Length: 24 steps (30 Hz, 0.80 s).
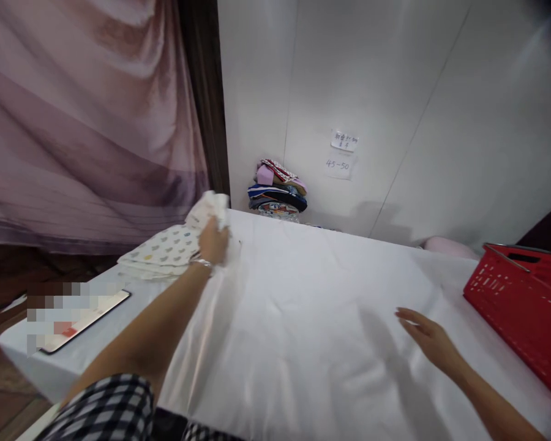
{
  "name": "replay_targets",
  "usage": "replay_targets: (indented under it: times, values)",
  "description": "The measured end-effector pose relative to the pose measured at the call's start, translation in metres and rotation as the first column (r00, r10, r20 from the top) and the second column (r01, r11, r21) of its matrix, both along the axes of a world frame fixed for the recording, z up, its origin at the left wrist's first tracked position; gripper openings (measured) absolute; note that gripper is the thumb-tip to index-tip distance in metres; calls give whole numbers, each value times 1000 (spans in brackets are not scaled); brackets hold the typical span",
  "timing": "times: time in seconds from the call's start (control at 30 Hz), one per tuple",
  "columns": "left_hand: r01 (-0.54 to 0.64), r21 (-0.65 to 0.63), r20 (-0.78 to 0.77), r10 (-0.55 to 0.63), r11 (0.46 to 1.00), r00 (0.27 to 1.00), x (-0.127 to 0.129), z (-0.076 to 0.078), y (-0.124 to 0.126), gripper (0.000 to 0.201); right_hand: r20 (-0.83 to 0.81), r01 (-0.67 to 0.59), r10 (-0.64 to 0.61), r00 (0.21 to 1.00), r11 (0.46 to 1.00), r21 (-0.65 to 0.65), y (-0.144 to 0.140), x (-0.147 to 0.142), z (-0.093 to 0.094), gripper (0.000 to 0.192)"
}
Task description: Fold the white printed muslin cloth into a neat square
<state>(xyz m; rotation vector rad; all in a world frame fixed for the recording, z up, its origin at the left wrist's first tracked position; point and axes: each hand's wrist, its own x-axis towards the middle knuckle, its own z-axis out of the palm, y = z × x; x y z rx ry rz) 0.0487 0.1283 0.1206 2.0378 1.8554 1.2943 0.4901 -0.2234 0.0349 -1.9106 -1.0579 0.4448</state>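
My left hand (214,242) reaches to the far left of the white-covered table (294,294), its fingers closed on a bunched white cloth (209,207). Just left of that hand lies a folded white cloth with a small grey-green print (163,250); whether the two are one piece I cannot tell. Over the right half of the table, my right hand (426,335) hovers with its fingers stretched out and nothing in them. A tablet or phone with a lit screen (92,315) rests at the table's left edge, partly blurred out.
A red plastic basket (523,306) with a metal handle stands at the right edge. Folded clothes (278,190) are stacked beyond the far edge, against the white wall (371,79) with paper labels (340,165). A pinkish curtain (92,122) hangs at left.
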Motion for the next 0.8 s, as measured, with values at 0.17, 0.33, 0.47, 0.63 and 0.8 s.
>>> replay_targets:
  times: [0.17,0.33,0.47,0.63,0.8]
  values:
    - [630,-149,-253,-645,762,721,106,-62,-125,48,-697,-29,159,699,981,194,55,-106,-18,55]
    - [850,-385,-189,-932,359,309,135,-114,-223,43,-943,-38,232,239,973,230,66,-144,-40,64]
    - [806,-345,-185,-877,481,444,142,-111,-229,44,-932,18,272,239,959,285,55,-142,-53,68]
    - [801,-366,-261,-878,474,401,157,-107,-232,45,-908,-2,287,304,954,301,53,-146,-49,68]
    - [813,-315,105,-834,489,542,157,-107,-227,19,-861,5,342,376,929,370,51,-149,-46,66]
